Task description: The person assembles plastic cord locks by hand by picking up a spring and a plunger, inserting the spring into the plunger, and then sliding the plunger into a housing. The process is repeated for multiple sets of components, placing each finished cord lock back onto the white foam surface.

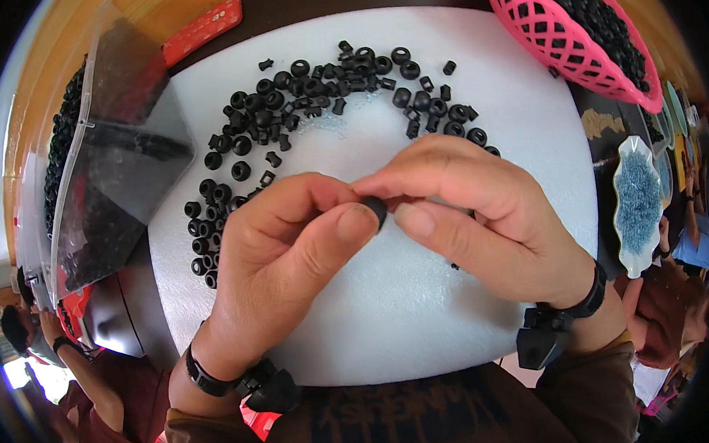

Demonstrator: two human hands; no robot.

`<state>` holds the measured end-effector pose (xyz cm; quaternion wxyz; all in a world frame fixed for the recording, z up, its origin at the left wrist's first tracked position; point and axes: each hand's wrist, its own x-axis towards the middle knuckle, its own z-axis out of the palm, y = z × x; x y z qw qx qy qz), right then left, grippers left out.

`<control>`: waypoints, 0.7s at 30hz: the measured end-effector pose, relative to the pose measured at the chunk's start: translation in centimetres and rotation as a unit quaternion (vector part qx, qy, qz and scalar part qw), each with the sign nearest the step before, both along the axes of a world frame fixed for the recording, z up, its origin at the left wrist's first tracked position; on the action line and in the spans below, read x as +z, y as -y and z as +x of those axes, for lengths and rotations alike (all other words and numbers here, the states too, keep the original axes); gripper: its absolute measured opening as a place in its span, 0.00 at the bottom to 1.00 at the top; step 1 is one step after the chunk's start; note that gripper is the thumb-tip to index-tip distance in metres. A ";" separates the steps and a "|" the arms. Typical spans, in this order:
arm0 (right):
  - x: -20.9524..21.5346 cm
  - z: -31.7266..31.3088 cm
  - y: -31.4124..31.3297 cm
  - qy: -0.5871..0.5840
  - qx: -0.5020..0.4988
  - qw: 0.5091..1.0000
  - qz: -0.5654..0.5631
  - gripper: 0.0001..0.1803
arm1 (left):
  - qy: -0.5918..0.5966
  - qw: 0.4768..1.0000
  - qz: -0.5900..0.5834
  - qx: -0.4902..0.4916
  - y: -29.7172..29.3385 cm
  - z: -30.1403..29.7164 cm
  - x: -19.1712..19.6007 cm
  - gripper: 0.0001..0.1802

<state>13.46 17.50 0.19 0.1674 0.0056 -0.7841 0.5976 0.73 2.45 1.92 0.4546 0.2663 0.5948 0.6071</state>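
Over the middle of a white foam-like board (360, 325), my left hand (280, 249) pinches a small rounded black part (377, 211) between thumb and forefinger. My right hand (482, 207) meets it from the other side, thumb and forefinger closed together beside the part; whatever lies between those fingertips is hidden. Beyond my hands, loose black rings (241, 170) and small spool-shaped black pieces (273, 158) spread in an arc across the board. Tiny clear pieces (321, 124) lie scattered inside that arc.
A clear plastic bin (119, 170) with dark contents stands at the left. At the far right is a pink lattice basket (549, 39) full of black parts. Below it, a white dish (634, 267) holds small bluish beads (635, 199). Other people (99, 395) sit on both sides.
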 end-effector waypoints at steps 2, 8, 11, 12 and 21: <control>0.2 0.0 0.3 0.020 0.005 0.998 -0.056 0.15 | 0.007 1.000 0.004 -0.024 0.2 -0.5 -0.1 0.10; 0.1 -0.4 0.0 -0.004 0.038 0.999 0.003 0.15 | 0.054 0.994 -0.041 -0.092 0.6 -1.3 -0.2 0.12; 0.3 -0.4 0.0 0.000 0.021 1.000 0.006 0.13 | -0.001 0.994 -0.038 -0.098 0.5 -1.5 -0.4 0.11; 0.3 -0.4 0.0 0.008 0.012 1.000 0.000 0.12 | -0.014 0.997 -0.018 -0.068 0.5 -1.6 -0.4 0.11; -0.1 -0.2 0.3 0.038 -0.115 0.962 -0.245 0.12 | -0.350 0.930 -0.071 0.083 -0.5 -2.8 -0.8 0.10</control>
